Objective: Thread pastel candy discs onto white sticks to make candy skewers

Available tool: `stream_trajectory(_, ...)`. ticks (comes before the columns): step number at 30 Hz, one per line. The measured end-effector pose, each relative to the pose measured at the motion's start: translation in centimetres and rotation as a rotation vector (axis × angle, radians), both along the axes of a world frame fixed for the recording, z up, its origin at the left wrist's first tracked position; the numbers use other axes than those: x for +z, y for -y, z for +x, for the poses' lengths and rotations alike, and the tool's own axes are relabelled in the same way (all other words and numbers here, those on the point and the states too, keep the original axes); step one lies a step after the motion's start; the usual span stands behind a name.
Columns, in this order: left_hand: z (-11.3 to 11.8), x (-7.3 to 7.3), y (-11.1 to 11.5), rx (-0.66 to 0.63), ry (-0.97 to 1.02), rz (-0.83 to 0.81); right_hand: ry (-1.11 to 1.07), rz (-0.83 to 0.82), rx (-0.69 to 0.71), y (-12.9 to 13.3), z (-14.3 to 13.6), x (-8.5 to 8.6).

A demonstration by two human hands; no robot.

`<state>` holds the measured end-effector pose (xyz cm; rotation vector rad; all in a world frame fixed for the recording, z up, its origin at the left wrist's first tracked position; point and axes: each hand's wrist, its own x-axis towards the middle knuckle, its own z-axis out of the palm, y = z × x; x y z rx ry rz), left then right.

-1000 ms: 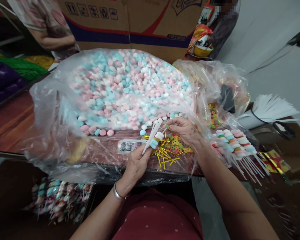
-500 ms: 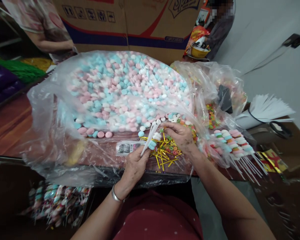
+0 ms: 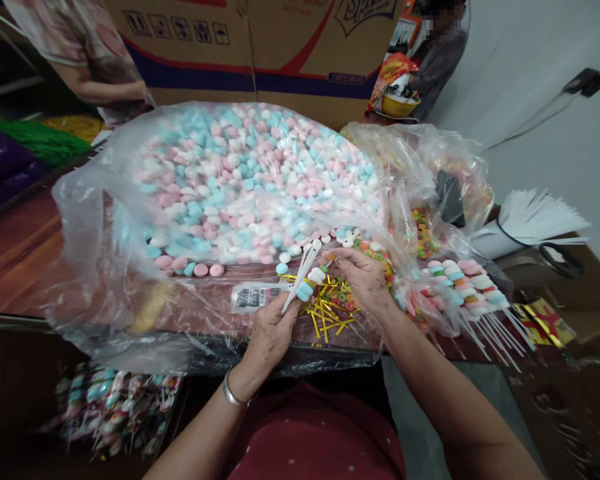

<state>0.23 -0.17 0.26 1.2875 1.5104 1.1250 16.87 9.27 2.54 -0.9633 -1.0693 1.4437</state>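
Note:
My left hand (image 3: pixel 270 328) is closed around several white sticks (image 3: pixel 300 279) and a candy skewer (image 3: pixel 316 276). Blue and white marshmallows and small candy rings are threaded on that skewer, which tilts up to the right. At its tip, the closed fingers of my right hand (image 3: pixel 364 279) pinch a small orange piece, apparently a candy ring. Below both hands lie gold twist ties (image 3: pixel 325 319), with colourful candy rings (image 3: pixel 347 299) beside them. Behind the hands, a large clear bag (image 3: pixel 87 193) holds pink, blue and white marshmallows (image 3: pixel 250 167).
Finished-looking candy skewers (image 3: pixel 465 287) lie at the right, near a bundle of white sticks (image 3: pixel 540 217). A large cardboard box (image 3: pixel 290 67) stands behind the bag. Wrapped skewers (image 3: pixel 115 407) fill a space at lower left. Two other people are at the far side.
A green ring now sits on the skewer beyond the white marshmallow. My right hand has shifted slightly and pinches an orange piece at the tip. The left hand is nearly still.

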Motion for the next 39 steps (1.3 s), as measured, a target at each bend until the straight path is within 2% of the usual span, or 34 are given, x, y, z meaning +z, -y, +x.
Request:
stream_trajectory(6,0.1,0.1,0.0,-0.012,0.013,0.011,-0.005,-0.074,-0.004,0.1,0.2,0.1)
stream_trajectory(11,-0.1,-0.4,0.2,-0.013,0.008,-0.002,-0.01,-0.092,-0.107,0.0,0.2,-0.1)
stream_trajectory(16,-0.1,-0.5,0.2,-0.01,-0.005,-0.013,-0.052,-0.089,-0.037,-0.2,0.5,0.4)
stream_trajectory(21,-0.1,-0.4,0.1,-0.016,-0.015,-0.005,-0.012,-0.107,-0.041,0.0,0.6,0.9)
stream_trajectory(30,0.0,0.0,0.1,-0.037,-0.035,0.007,0.03,-0.153,-0.02,0.1,0.3,0.5)
stream_trajectory(34,0.0,0.2,0.0,-0.024,-0.029,-0.005,0.154,-0.022,-0.049,0.3,0.4,-0.3)
stream_trajectory(39,0.1,0.3,0.0,-0.01,-0.034,0.001,0.63,0.387,-0.054,0.7,1.2,-0.9)
